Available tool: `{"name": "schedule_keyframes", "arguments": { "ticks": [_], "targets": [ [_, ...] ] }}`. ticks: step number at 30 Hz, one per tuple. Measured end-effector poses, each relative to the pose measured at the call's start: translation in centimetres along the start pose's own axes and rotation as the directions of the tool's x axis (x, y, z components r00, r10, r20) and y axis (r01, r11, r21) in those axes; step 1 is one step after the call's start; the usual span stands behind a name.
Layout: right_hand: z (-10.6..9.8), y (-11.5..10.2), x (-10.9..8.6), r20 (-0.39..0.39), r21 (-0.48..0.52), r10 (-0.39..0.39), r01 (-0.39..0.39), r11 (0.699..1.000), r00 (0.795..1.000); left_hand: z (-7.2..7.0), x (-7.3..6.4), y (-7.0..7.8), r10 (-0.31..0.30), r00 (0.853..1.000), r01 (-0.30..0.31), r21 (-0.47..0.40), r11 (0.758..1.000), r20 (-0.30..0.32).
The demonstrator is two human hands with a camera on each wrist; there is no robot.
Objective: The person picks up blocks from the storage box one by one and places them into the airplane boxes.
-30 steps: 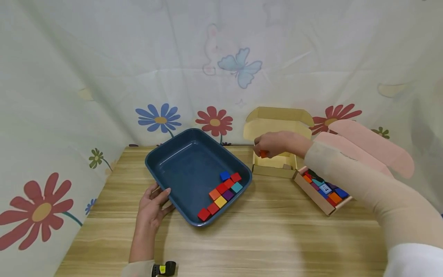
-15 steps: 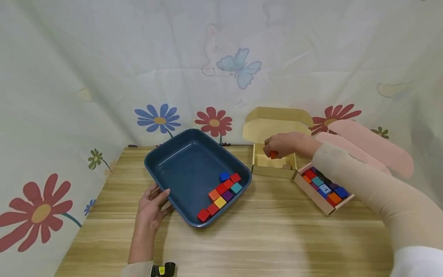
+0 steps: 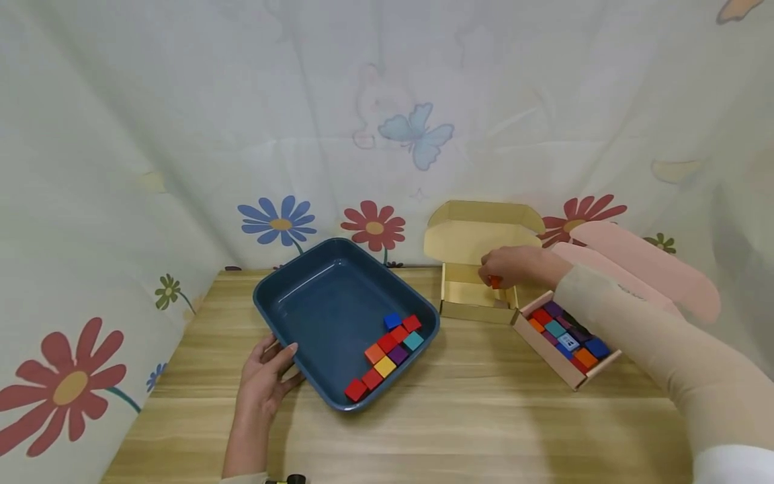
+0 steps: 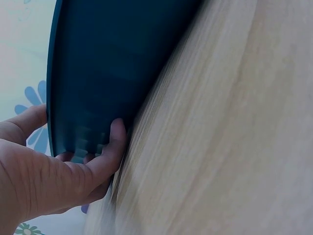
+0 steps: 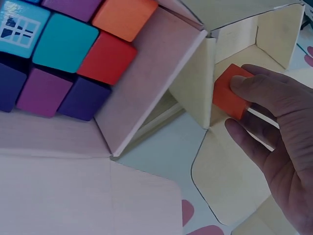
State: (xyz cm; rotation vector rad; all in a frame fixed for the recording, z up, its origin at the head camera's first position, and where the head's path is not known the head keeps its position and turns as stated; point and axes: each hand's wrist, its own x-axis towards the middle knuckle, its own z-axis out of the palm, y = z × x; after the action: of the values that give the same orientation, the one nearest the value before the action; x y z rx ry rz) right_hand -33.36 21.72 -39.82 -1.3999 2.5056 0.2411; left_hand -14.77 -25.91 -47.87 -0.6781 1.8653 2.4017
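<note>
My right hand (image 3: pixel 510 266) pinches an orange block (image 5: pixel 231 92) between thumb and fingers, inside the open yellow cardboard box (image 3: pixel 478 311). A small brown piece (image 3: pixel 500 304) lies in that box's near right corner. At the left, my left hand (image 3: pixel 266 373) holds the side of a dark blue tray (image 3: pixel 320 323); in the left wrist view its thumb is at the rim and its fingers lie against the outer wall. Several coloured blocks (image 3: pixel 385 366) line the tray's right side, among them red, orange, yellow, purple, teal and blue ones.
A pink box (image 3: pixel 547 359) full of several coloured blocks stands open to the right of the yellow box, partly under my right forearm. Its pink lid (image 3: pixel 647 262) leans back. Behind the wooden table (image 3: pixel 453 430) hangs a flowered cloth (image 3: pixel 387 168).
My right hand has moved right across the yellow box, still pinching the orange block. The left hand stays at the tray. The head view has tilted up slightly.
</note>
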Motion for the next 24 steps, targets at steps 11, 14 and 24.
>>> {"name": "schedule_keyframes", "arguments": {
  "ticks": [11,14,24],
  "targets": [
    [1.6,0.2,1.2,0.05,-0.014,0.032,-0.031,0.999,0.998,-0.5,0.0,0.2,-0.011,1.0,0.012,0.013,1.0,-0.004],
    [1.7,0.0,1.7,0.069,-0.004,0.047,-0.047,0.999,0.997,-0.7,-0.1,0.3,-0.012,1.0,0.012,0.015,1.0,-0.01],
    [2.5,0.1,1.1,0.091,0.009,0.124,-0.125,0.992,0.988,0.1,0.2,0.0,-0.013,1.0,0.013,0.009,1.0,0.006]
  ]
}}
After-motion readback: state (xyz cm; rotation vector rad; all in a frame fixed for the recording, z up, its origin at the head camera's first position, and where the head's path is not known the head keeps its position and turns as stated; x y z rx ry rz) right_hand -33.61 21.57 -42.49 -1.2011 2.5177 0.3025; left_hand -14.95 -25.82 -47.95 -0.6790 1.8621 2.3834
